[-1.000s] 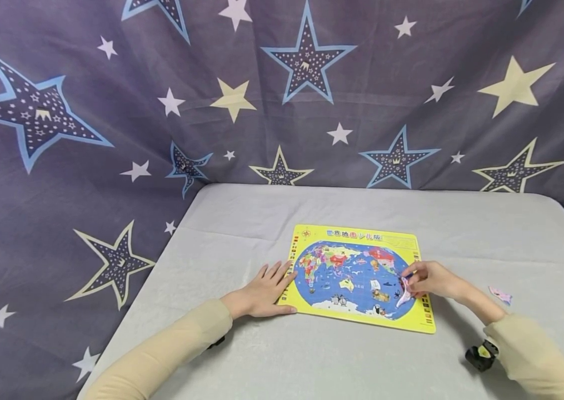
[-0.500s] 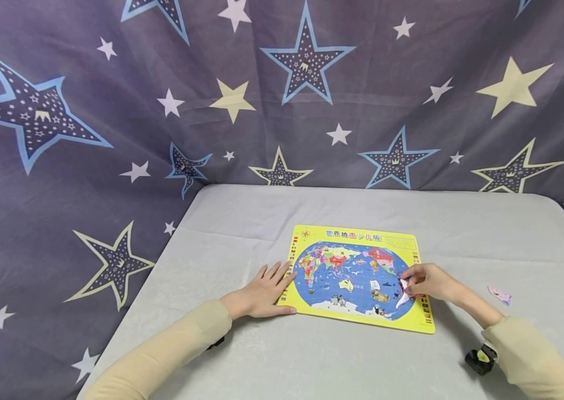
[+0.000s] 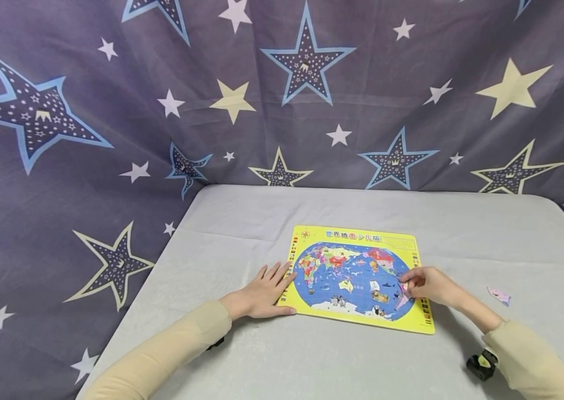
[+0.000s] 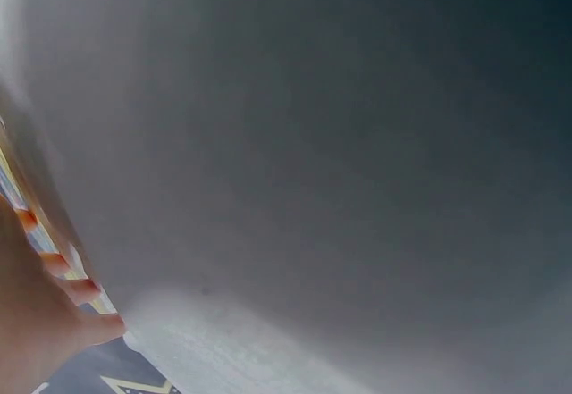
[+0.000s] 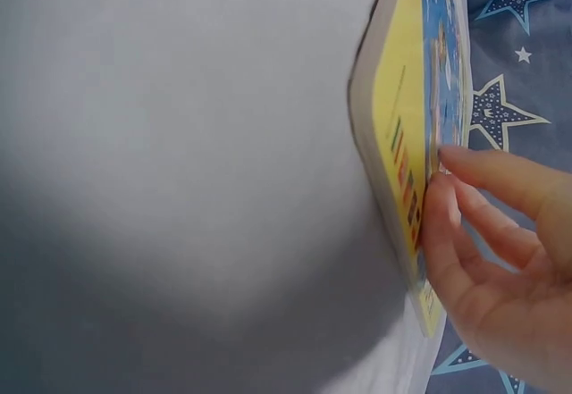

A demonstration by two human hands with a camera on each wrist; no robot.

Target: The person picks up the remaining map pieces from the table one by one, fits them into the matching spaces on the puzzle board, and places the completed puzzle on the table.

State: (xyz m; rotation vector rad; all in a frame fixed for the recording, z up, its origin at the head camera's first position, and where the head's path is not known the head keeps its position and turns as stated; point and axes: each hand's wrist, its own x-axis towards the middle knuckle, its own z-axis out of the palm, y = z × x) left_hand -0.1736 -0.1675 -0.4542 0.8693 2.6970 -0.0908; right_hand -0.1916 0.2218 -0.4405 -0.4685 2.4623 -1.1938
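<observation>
A yellow-bordered world map puzzle board (image 3: 392, 240) lies flat on the table, a blue oval map at its middle. My left hand (image 3: 264, 294) rests at the board's left edge, fingers spread over the border. At the right side of the map, my right hand (image 3: 429, 286) pinches a pink puzzle piece (image 3: 402, 301), which lies close against the blue surface. Its upper part is hidden behind the fingers. In the right wrist view, the thumb and index finger of the hand (image 5: 509, 269) come together low over the board (image 5: 402, 63).
Off to the right on the grey tablecloth (image 3: 362, 366) lies another pink puzzle piece (image 3: 499, 295). A dark curtain (image 3: 282, 128) with stars hangs behind and left of the table. Under the right sleeve sits a black wrist camera (image 3: 482, 364).
The pink piece in my right hand has gone from tilted up to lying flatter on the map, and that hand has lowered slightly. My left hand has stayed in place.
</observation>
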